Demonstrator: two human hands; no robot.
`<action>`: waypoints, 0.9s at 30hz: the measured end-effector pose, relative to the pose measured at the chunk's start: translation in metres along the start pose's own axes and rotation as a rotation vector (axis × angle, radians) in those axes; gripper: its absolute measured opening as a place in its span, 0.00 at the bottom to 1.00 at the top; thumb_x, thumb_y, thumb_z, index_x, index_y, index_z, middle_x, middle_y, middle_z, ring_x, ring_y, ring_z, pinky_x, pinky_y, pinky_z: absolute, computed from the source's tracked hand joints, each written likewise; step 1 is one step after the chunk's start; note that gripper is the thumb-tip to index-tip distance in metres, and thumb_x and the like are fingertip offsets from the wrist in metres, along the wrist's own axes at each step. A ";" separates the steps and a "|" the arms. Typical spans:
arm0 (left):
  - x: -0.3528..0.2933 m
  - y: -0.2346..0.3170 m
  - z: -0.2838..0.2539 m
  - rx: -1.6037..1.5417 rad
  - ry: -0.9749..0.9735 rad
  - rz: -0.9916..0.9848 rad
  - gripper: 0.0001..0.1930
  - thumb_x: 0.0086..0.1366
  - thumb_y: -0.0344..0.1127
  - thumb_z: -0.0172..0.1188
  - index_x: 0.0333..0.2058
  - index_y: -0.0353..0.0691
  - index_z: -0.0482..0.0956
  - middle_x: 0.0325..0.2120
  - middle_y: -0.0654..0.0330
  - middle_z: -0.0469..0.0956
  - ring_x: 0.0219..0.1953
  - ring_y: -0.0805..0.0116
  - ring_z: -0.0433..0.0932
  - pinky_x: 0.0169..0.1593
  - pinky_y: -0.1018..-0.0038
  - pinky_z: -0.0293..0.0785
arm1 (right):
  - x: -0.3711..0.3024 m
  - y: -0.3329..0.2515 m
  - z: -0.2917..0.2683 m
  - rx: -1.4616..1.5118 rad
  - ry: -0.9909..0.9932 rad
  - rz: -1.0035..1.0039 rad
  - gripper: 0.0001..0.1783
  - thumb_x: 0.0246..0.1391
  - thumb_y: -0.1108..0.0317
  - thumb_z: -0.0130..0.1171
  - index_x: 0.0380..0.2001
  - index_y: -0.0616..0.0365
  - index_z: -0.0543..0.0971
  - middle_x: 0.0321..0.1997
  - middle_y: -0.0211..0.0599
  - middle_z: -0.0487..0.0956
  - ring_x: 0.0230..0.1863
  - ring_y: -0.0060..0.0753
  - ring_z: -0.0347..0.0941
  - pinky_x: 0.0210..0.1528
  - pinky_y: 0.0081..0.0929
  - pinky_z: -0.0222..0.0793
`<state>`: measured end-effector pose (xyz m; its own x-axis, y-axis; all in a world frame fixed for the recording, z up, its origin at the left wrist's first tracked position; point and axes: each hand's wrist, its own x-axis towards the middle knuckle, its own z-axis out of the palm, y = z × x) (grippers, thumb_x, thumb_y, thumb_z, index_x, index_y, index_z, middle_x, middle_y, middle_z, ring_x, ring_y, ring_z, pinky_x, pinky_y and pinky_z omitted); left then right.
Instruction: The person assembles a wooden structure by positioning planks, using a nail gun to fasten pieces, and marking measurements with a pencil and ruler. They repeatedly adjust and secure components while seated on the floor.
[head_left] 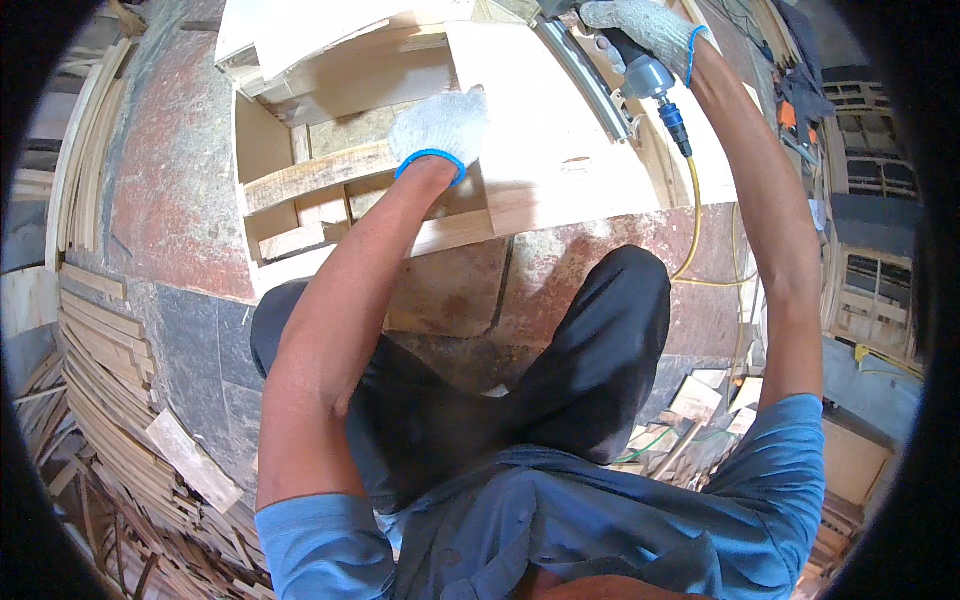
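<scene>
A pale wooden box frame [262,140] with open compartments lies before me, its right part covered by a light plywood panel [530,150]. My left hand [438,128], in a white knit glove with a blue cuff, is closed over the panel's left edge, above a wooden crosspiece [325,175]; bright glare washes out its fingers. My right hand [640,28], gloved likewise, is wrapped around the handle of a pneumatic nail gun [648,78]. The gun's long metal magazine lies over the panel's right part; its nose is cut off at the top edge. A yellow air hose [696,215] runs from its blue coupling.
Long wooden strips [115,375] are stacked along the left, with a loose board [193,460] beside them. Wood offcuts [697,398] litter the floor at lower right. My bent knees are close to the box's near side, and the hose trails across the floor at right.
</scene>
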<state>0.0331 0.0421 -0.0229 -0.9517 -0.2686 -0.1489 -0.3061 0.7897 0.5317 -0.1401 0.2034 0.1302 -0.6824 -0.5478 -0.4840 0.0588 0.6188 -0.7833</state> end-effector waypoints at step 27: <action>0.004 -0.005 0.006 -0.026 -0.006 -0.031 0.29 0.71 0.51 0.35 0.44 0.37 0.83 0.46 0.43 0.81 0.49 0.38 0.79 0.55 0.48 0.71 | 0.034 -0.020 0.049 0.141 -0.142 -0.005 0.06 0.60 0.66 0.58 0.33 0.56 0.77 0.19 0.31 0.75 0.15 0.27 0.70 0.16 0.26 0.68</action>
<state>0.0309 0.0404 -0.0314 -0.9419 -0.2892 -0.1709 -0.3348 0.7666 0.5479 -0.1287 0.1451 0.1103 -0.5742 -0.6304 -0.5223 0.1638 0.5366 -0.8278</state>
